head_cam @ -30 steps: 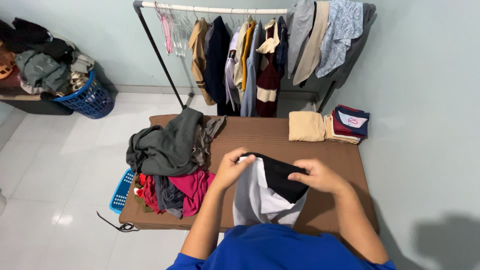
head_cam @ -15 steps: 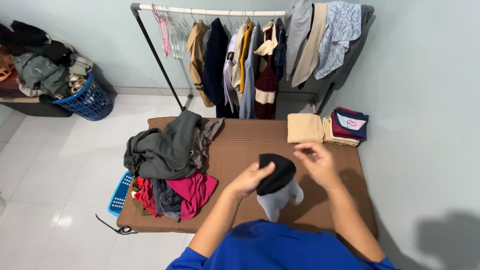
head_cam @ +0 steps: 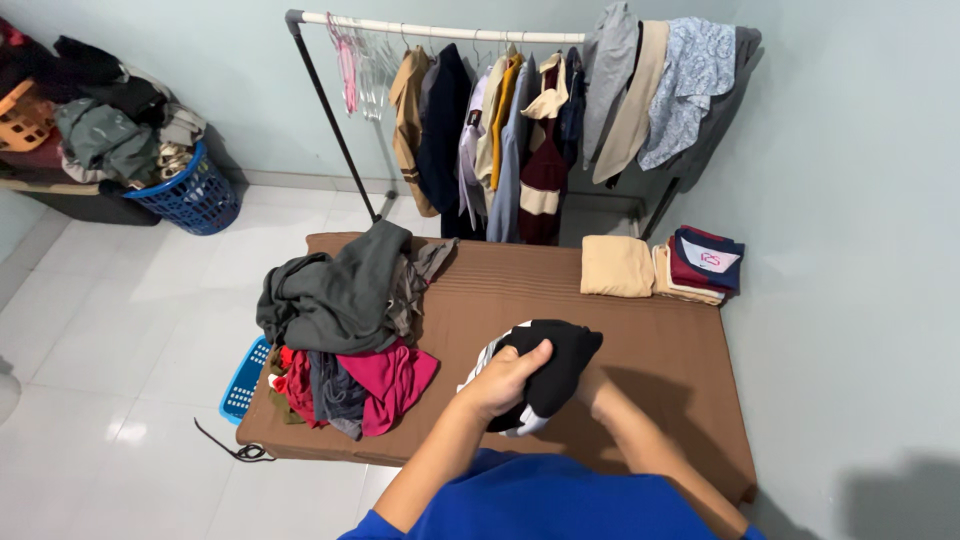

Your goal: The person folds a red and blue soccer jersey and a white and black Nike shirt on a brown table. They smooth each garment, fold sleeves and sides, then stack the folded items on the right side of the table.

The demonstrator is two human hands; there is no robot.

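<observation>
1. While the left hand (head_cam: pixel 505 380) gripped a bunched black-and-white garment (head_cam: pixel 548 368) with its fingers curled over the top, the bundle sat low over the near middle of the brown table (head_cam: pixel 640 340), touching or almost touching it.
2. The right hand was hidden behind that garment; only its wrist and forearm (head_cam: pixel 640 450) showed, so I could not tell whether it was spread or closed.
3. Done, by the look of it: a folded tan piece (head_cam: pixel 615 265) lay at the far right of the table, and just beside it stood a neat stack of folded clothes (head_cam: pixel 700 264) topped in navy, red and white.
4. Left, as I judged it: a loose heap (head_cam: pixel 345 325) covered the left side of the table, a big grey garment on top and red and pink ones underneath, well apart from the folded stack.
5. The garment in hand looked crumpled rather than folded, so that piece seemed unfinished.
6. Beyond the table a clothes rack (head_cam: pixel 480 110) held hung shirts, and a blue basket (head_cam: pixel 190 195) stuffed with more clothes stood by the far left wall.
</observation>
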